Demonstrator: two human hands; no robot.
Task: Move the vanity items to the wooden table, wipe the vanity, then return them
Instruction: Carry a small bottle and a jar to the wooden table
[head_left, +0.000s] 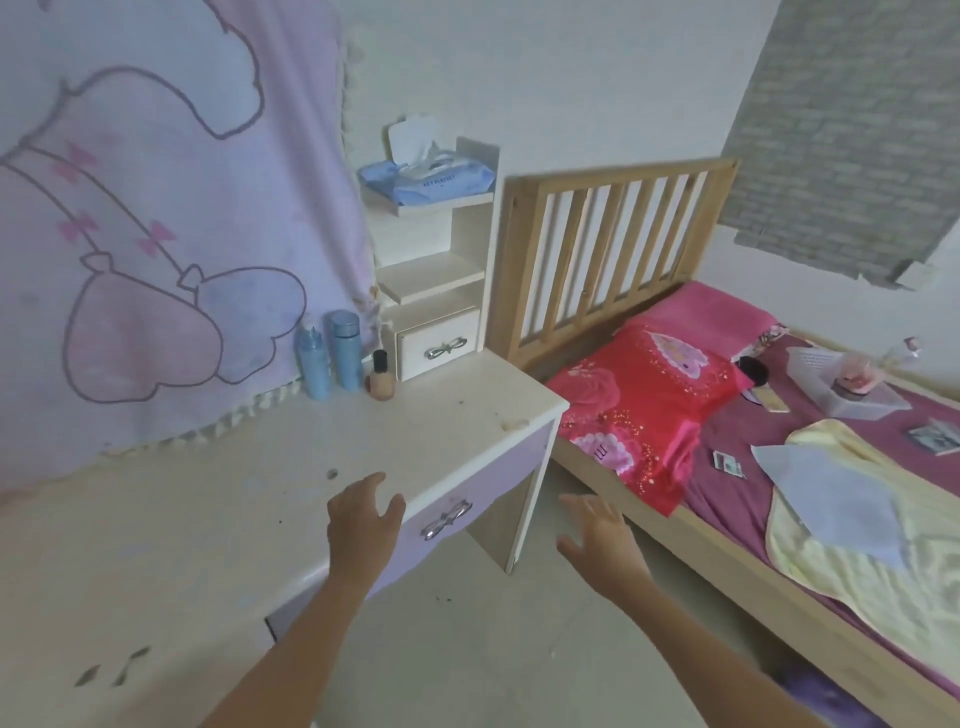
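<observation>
The cream vanity top (249, 467) fills the left and middle, with a lilac drawer front (467, 499) below its edge. At its back stand two blue bottles (332, 353) and a small beige bottle with a black cap (381, 376). A blue pack of wipes (431, 182) lies on the top shelf of the small shelf unit (441, 270). My left hand (363, 514) hovers over the vanity's front edge, fingers relaxed and empty. My right hand (602, 535) hangs open over the floor between vanity and bed, holding nothing.
A wooden bed (613, 244) stands to the right with a red pillow (644, 405), a pale cloth (831, 499), a clear tray (841, 384) and small cards on it. A pink patterned curtain (156, 208) hangs behind the vanity. Grey floor shows below.
</observation>
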